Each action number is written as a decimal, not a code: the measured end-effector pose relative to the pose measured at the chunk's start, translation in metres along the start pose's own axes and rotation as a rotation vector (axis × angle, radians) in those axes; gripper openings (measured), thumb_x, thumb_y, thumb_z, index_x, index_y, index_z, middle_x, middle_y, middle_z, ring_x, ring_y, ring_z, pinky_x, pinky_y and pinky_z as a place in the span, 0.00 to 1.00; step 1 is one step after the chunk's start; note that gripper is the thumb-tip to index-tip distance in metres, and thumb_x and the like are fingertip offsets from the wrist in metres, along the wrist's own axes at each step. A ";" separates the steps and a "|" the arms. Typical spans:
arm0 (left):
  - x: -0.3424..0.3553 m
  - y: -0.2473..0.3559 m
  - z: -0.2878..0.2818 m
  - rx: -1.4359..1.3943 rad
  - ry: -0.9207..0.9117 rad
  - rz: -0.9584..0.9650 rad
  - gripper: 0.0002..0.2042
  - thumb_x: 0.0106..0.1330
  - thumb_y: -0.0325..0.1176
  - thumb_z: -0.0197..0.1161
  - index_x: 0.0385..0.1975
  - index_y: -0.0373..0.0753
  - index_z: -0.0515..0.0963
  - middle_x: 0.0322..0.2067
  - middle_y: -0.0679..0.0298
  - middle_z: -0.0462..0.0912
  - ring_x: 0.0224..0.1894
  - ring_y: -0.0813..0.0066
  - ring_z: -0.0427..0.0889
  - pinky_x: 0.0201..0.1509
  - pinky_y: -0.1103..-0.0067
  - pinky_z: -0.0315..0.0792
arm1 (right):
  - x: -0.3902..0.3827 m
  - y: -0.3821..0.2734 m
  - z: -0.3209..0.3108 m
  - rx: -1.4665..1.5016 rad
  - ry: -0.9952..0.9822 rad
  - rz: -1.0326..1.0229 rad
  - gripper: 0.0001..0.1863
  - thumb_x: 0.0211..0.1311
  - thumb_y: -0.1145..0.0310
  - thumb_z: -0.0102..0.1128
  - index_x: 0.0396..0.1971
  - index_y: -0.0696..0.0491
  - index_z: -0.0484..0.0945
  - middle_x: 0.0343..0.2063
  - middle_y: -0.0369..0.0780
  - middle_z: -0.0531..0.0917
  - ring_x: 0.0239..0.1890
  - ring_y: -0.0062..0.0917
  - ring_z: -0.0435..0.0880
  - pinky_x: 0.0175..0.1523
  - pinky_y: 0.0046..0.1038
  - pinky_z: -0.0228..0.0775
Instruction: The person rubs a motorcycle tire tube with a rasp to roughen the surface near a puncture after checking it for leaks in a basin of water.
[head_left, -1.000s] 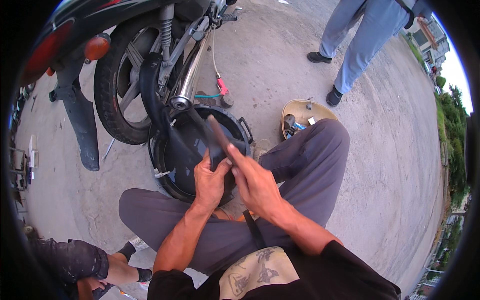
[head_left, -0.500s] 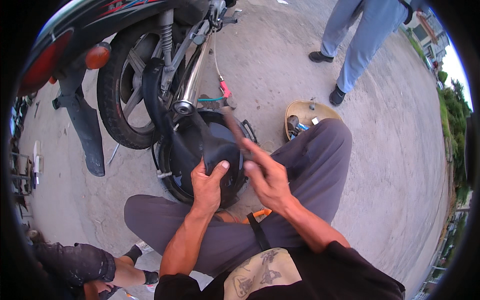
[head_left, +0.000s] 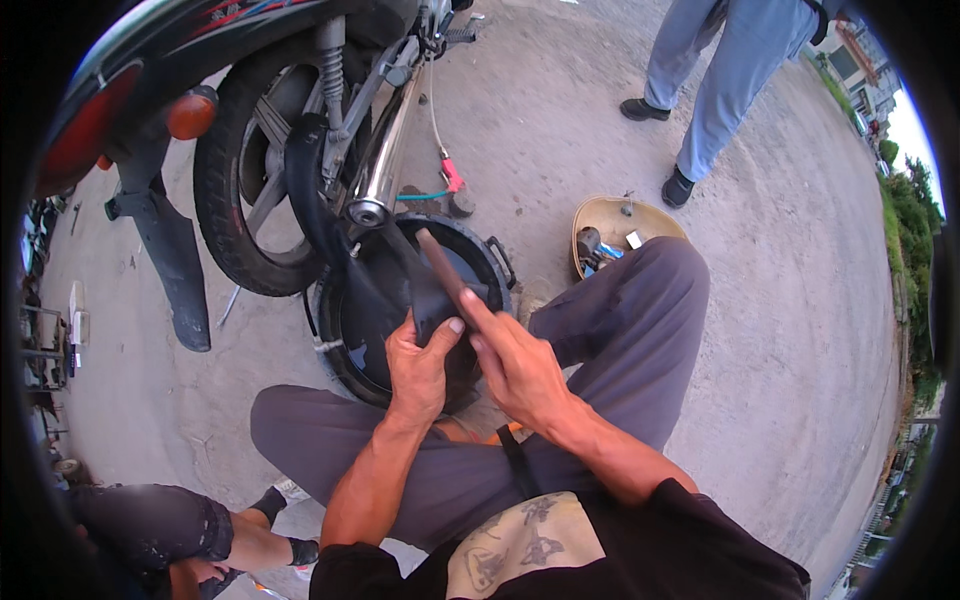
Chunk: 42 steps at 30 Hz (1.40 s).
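My left hand grips a black rubber inner tube, its thumb pressed along the near part. In my right hand is a long, flat, brownish file, held with the index finger laid along it. The file lies slanted over the tube's surface, seemingly touching it; my fingers hide its near end. Under both hands stands a round black basin, with what looks like water inside. From my hand the tube runs back over the basin towards the motorcycle's rear wheel.
The motorcycle's chrome exhaust ends just beyond the basin. Nearby lies a red air gun on a hose. A yellowish bowl with small items sits by my right knee. One person stands far right; another is at lower left.
My right hand has moved left with the file, which now lies across the tube instead of beside it. The left hand keeps its hold, almost unmoved.
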<state>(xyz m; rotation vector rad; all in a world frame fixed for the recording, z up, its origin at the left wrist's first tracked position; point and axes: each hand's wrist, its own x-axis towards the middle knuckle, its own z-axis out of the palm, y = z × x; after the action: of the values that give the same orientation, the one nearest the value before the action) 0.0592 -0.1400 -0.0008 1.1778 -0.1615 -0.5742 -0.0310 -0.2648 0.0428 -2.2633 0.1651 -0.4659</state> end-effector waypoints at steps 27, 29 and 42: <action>0.005 0.003 0.006 0.033 0.015 -0.038 0.11 0.71 0.27 0.67 0.50 0.32 0.84 0.43 0.67 0.87 0.43 0.81 0.82 0.52 0.80 0.76 | -0.044 0.008 -0.016 0.066 0.130 -0.017 0.30 0.67 0.82 0.58 0.70 0.57 0.70 0.46 0.54 0.84 0.42 0.43 0.89 0.46 0.33 0.79; 0.004 0.003 0.006 0.045 -0.007 -0.036 0.12 0.71 0.27 0.66 0.51 0.32 0.83 0.43 0.67 0.87 0.43 0.81 0.82 0.52 0.80 0.76 | -0.043 0.001 -0.009 0.056 0.027 0.060 0.34 0.66 0.81 0.60 0.72 0.54 0.66 0.36 0.48 0.80 0.32 0.45 0.84 0.37 0.38 0.77; 0.006 -0.003 0.015 0.176 0.012 -0.012 0.10 0.71 0.23 0.64 0.49 0.31 0.83 0.43 0.67 0.87 0.44 0.81 0.82 0.53 0.80 0.76 | -0.003 0.009 0.003 0.089 0.025 0.080 0.32 0.69 0.78 0.57 0.73 0.52 0.65 0.34 0.49 0.78 0.32 0.48 0.82 0.36 0.40 0.75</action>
<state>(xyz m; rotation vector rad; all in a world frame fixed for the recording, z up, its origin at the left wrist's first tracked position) 0.0571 -0.1557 0.0015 1.3532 -0.1978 -0.5714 -0.0324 -0.2681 0.0338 -2.1562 0.2420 -0.4506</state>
